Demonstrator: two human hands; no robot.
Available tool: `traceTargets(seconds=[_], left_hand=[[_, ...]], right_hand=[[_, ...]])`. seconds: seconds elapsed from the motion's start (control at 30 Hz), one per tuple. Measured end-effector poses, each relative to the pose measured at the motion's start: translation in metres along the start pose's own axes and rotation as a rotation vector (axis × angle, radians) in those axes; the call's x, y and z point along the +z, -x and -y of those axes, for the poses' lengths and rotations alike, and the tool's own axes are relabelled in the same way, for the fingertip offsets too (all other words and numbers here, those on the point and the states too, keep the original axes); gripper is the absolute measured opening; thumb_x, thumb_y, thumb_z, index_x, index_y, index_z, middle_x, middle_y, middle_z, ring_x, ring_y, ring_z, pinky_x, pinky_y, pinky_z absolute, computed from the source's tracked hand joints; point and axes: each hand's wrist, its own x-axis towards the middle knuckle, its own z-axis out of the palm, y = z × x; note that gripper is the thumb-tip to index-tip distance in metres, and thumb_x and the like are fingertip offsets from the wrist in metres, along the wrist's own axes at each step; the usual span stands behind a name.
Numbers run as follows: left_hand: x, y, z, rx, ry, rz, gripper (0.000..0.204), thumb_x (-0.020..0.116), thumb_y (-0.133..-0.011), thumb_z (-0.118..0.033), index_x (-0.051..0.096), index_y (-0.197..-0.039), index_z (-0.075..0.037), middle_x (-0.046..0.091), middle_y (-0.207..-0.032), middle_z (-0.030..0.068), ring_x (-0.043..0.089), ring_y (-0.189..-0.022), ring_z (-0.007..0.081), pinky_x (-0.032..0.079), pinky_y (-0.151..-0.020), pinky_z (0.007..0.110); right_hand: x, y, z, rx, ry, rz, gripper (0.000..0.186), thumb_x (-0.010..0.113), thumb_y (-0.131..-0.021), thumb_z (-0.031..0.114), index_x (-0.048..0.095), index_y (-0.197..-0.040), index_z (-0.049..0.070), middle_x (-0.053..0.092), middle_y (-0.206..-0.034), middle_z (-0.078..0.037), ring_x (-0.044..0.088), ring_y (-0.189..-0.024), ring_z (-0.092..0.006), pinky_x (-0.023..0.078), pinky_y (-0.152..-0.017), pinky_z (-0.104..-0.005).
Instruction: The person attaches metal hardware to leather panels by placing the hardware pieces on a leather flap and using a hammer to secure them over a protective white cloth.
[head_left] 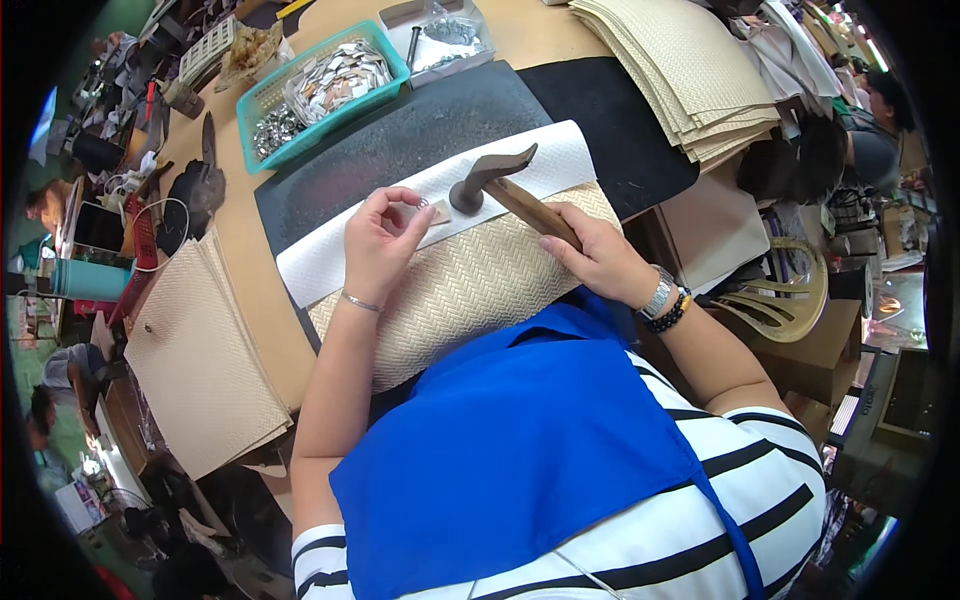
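Note:
My right hand [600, 255] is wrapped round the wooden handle of a hammer [530, 210]. The hammer's dark metal head rests on or just over the white backing of a woven-pattern cream sheet [480, 285], which lies across the table's near edge with its far side folded over. Left of the hammer head, my left hand [382, 240] pinches a small shiny metal piece [422, 204] between thumb and fingertips; its exact shape is too small to make out. Close by those fingertips, a small beige piece [440, 212] lies on the white strip.
A dark work mat [380, 150] lies beyond the sheet. Behind it stand a turquoise basket [300, 135] of small pieces and metal parts, and a white box [470, 65] of metal parts. Stacks of cream sheets lie at left [205, 350] and far right [680, 75].

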Motion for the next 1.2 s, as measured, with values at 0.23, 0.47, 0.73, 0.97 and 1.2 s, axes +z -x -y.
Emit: traceTargets(seconds=[0.23,0.47,0.73,0.97,1.2], left_hand=[[0.0,0.003,-0.004,0.151,-0.149,0.073,0.021,0.084,-0.089,-0.011,0.077,-0.108,-0.003,0.071,-0.096,0.0001,0.058,-0.074,0.0059,0.049,-0.069,0.022],[0.003,0.003,-0.01,0.184,-0.221,0.058,0.02,0.084,-0.085,-0.016,0.079,-0.103,-0.007,0.074,-0.093,0.006,0.073,-0.081,0.0172,0.058,-0.076,0.029],[0.001,0.004,-0.022,0.152,-0.322,0.065,0.019,0.083,-0.086,-0.019,0.079,-0.101,-0.008,0.075,-0.093,0.0047,0.069,-0.072,0.0146,0.055,-0.067,0.029],[0.002,0.003,-0.018,0.174,-0.322,0.05,0.012,0.08,-0.089,-0.019,0.081,-0.098,-0.012,0.074,-0.091,0.0029,0.066,-0.069,0.0138,0.053,-0.063,0.029],[0.002,0.005,-0.019,0.181,-0.359,0.041,0.014,0.08,-0.091,-0.021,0.083,-0.1,-0.011,0.073,-0.091,0.0025,0.066,-0.07,0.0156,0.054,-0.064,0.029]], right_hand=[[0.0,0.0,-0.007,-0.044,-0.003,-0.012,0.042,0.063,-0.105,0.033,0.058,-0.137,0.004,0.072,-0.092,-0.017,0.072,-0.082,-0.0301,0.054,-0.077,-0.04],[0.001,-0.001,-0.011,-0.037,0.011,-0.011,0.042,0.063,-0.105,0.033,0.059,-0.136,0.005,0.072,-0.094,-0.018,0.072,-0.083,-0.0305,0.054,-0.078,-0.0401],[0.001,-0.001,-0.012,-0.023,-0.027,-0.017,0.044,0.063,-0.105,0.034,0.059,-0.137,0.005,0.072,-0.091,-0.017,0.071,-0.08,-0.0281,0.054,-0.077,-0.0391],[-0.001,-0.001,-0.005,0.016,-0.032,0.006,0.043,0.063,-0.105,0.033,0.059,-0.138,0.004,0.072,-0.092,-0.017,0.071,-0.08,-0.028,0.054,-0.076,-0.0388],[-0.001,-0.002,-0.01,-0.004,-0.019,0.01,0.043,0.063,-0.105,0.033,0.059,-0.137,0.004,0.072,-0.094,-0.017,0.071,-0.083,-0.0269,0.054,-0.078,-0.0384]])
